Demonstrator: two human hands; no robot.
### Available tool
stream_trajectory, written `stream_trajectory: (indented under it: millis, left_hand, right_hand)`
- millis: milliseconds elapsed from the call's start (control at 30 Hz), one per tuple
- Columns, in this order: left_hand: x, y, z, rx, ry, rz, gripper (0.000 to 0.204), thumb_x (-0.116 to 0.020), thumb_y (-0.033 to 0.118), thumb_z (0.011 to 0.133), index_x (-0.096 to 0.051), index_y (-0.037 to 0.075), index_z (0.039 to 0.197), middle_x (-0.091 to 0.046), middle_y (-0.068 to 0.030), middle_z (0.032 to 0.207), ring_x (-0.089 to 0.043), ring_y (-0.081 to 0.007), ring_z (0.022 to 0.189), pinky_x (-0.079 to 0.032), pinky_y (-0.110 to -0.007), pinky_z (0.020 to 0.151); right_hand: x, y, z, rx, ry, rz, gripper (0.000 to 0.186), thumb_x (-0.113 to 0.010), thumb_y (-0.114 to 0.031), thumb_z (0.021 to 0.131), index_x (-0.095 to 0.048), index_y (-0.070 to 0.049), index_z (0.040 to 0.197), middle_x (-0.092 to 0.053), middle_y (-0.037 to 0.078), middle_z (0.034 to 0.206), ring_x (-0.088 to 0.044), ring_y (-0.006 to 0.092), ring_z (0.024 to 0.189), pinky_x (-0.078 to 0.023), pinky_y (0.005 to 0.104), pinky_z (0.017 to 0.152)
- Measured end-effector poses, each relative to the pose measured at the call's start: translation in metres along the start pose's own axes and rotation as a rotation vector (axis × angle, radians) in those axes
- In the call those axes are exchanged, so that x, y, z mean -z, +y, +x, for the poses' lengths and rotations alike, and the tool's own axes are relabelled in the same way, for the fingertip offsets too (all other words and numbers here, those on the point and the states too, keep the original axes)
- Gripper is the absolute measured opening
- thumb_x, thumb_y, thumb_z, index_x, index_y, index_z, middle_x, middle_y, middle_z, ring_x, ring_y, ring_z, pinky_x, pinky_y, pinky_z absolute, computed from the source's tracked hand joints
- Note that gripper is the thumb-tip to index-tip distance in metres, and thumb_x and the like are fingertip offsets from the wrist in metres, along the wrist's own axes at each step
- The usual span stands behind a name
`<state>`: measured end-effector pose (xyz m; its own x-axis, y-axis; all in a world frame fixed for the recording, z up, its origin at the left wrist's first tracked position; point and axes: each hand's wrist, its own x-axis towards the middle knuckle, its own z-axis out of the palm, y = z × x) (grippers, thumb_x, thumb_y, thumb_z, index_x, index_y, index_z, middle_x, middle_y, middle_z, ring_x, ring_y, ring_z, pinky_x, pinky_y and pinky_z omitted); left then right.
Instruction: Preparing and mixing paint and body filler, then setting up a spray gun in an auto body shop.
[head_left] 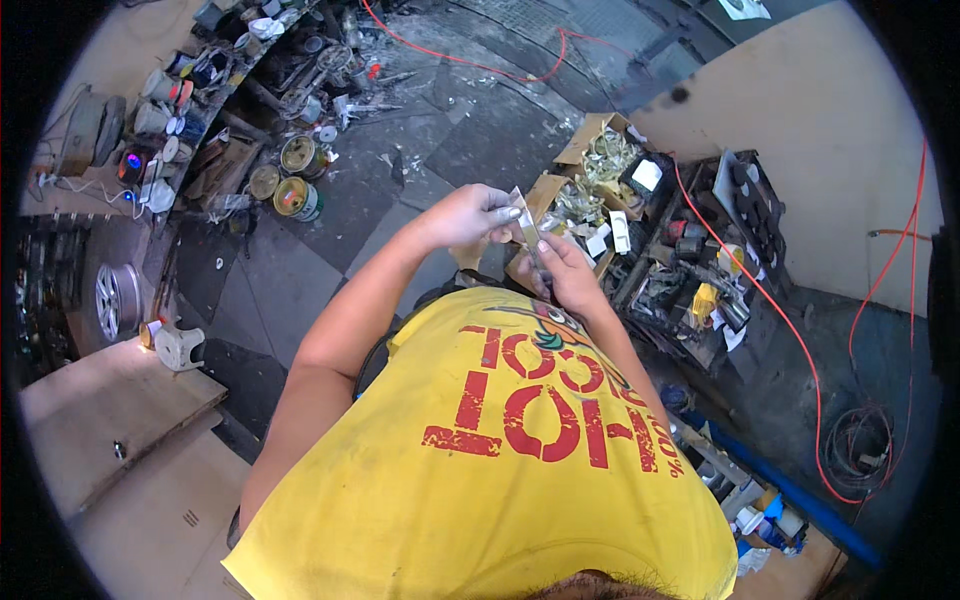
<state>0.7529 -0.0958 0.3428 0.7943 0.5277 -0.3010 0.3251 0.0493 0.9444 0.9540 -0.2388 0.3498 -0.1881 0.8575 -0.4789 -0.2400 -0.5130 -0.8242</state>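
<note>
Yellow shirt [400,510] foremost, thin strip [529,231] spans left fingers [508,213] to right fingers [549,253].

Gotta love this clutter. 3 round tins [296,200] are sitting on the floor well left of the left hand [483,215], and a silver wheel rim [118,302] is standing even farther out that way. A cardboard box [577,148] is holding crumpled clear stuff ahead of the right hand [570,277], while a dark coil [858,447] is lying way off to its right.
</note>
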Motion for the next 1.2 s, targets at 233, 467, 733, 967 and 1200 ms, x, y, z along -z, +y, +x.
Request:
stream_trajectory:
  millis: [233,467,733,967,1200]
  left_hand:
    - [-0.023,0.037,0.012,0.005,-0.105,0.031,0.031,-0.059,0.027,0.103,-0.068,0.002,0.086,-0.062,-0.001,0.073,-0.057,-0.011,0.065,-0.047,-0.03,0.063]
    - [-0.05,0.075,0.036,0.123,-0.306,0.12,0.032,-0.059,0.028,0.104,-0.065,0.006,0.082,-0.055,0.0036,0.068,-0.046,-0.0067,0.06,-0.035,-0.026,0.055]
    - [-0.02,0.05,0.068,0.417,0.163,0.17,0.03,-0.053,0.023,0.106,-0.072,0.0,0.102,-0.058,0.0044,0.075,-0.049,-0.0072,0.064,-0.043,-0.025,0.062]
    - [-0.115,0.065,0.108,0.151,-0.133,-0.348,0.03,-0.055,0.025,0.106,-0.062,-0.001,0.119,-0.064,-0.0012,0.096,-0.056,-0.0097,0.085,-0.047,-0.026,0.084]
    - [-0.196,0.124,0.129,0.023,-0.316,-0.332,0.033,-0.057,0.028,0.105,-0.064,0.0,0.121,-0.061,0.0006,0.087,-0.055,-0.0091,0.082,-0.046,-0.026,0.079]
  right_hand:
    - [0.021,0.005,-0.032,0.133,0.187,-0.2,0.032,-0.045,-0.024,0.109,-0.064,-0.004,0.126,-0.061,0.0,0.075,-0.051,0.0064,0.059,-0.042,0.0241,0.056]
    - [0.081,0.022,-0.093,0.209,0.194,-0.201,0.031,-0.046,-0.022,0.108,-0.067,0.0,0.115,-0.06,0.0,0.077,-0.055,0.01,0.072,-0.047,0.0275,0.068]
    - [0.256,0.043,-0.263,0.47,1.255,0.68,0.023,-0.047,-0.022,0.103,-0.057,-0.007,0.117,-0.048,-0.002,0.07,-0.044,0.0084,0.053,-0.035,0.0249,0.046]
    - [0.301,0.063,-0.254,0.4,1.045,0.304,0.023,-0.059,-0.02,0.102,-0.059,-0.004,0.117,-0.067,0.006,0.089,-0.049,0.006,0.056,-0.039,0.0217,0.048]
    - [0.195,-0.002,-0.127,0.417,0.188,0.339,0.034,-0.072,-0.016,0.092,-0.065,-0.005,0.123,-0.065,-0.002,0.095,-0.052,0.0044,0.063,-0.039,0.0208,0.051]
